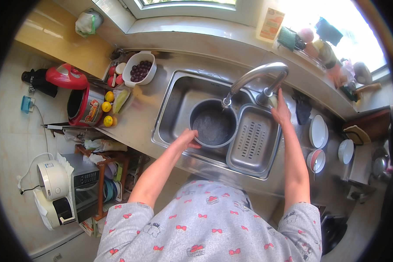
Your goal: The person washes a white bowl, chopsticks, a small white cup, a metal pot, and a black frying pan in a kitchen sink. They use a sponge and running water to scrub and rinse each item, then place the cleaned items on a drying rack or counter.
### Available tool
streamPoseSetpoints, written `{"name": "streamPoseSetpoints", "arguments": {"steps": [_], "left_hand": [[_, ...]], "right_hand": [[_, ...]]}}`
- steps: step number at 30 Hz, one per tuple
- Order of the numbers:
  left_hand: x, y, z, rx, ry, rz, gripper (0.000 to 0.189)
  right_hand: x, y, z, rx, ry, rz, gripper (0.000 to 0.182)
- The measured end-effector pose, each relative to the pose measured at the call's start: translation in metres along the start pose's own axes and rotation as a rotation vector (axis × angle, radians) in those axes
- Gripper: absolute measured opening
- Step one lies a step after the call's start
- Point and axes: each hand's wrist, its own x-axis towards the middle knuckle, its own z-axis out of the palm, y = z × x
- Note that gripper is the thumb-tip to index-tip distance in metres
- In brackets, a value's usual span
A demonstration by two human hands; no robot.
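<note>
A round dark-grey pot point(213, 126) stands in the larger basin of the stainless steel sink point(175, 108), under the faucet's spout point(227, 103). Clear water with a rippled surface lies inside it. My left hand point(190, 139) grips the near left part of its rim. My right hand point(281, 109) is up against the base of the curved chrome faucet point(262, 70), fingers pointing away from me; its exact hold there is hidden. A small pale yellow-green thing point(273, 101) shows beside those fingers. A slotted metal drain basket point(253, 140) sits right of the pot.
Left on the counter are a white basin point(139, 82) of dark grapes, several yellow citrus fruits point(107, 106) and a red electric cooker point(91, 104) with its lid up. White bowls point(318, 131) and a red-patterned cup point(315, 160) stand right. Bottles and cloths line the windowsill point(196, 28).
</note>
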Motion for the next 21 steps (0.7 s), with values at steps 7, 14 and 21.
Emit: {"name": "streamPoseSetpoints", "arguments": {"steps": [7,14,21], "left_hand": [[-0.019,0.001,-0.014,-0.006,0.051,0.017,0.032],[-0.055,-0.008,-0.079,-0.198,0.104,0.062,0.035],[-0.081,-0.011,-0.147,-0.554,0.1,0.148,0.05]], "right_hand": [[-0.037,0.019,0.037,0.22,0.178,0.126,0.071],[-0.124,0.072,0.136,0.171,-0.094,0.298,0.05],[-0.151,0.065,0.169,0.089,-0.14,0.513,0.052]]}}
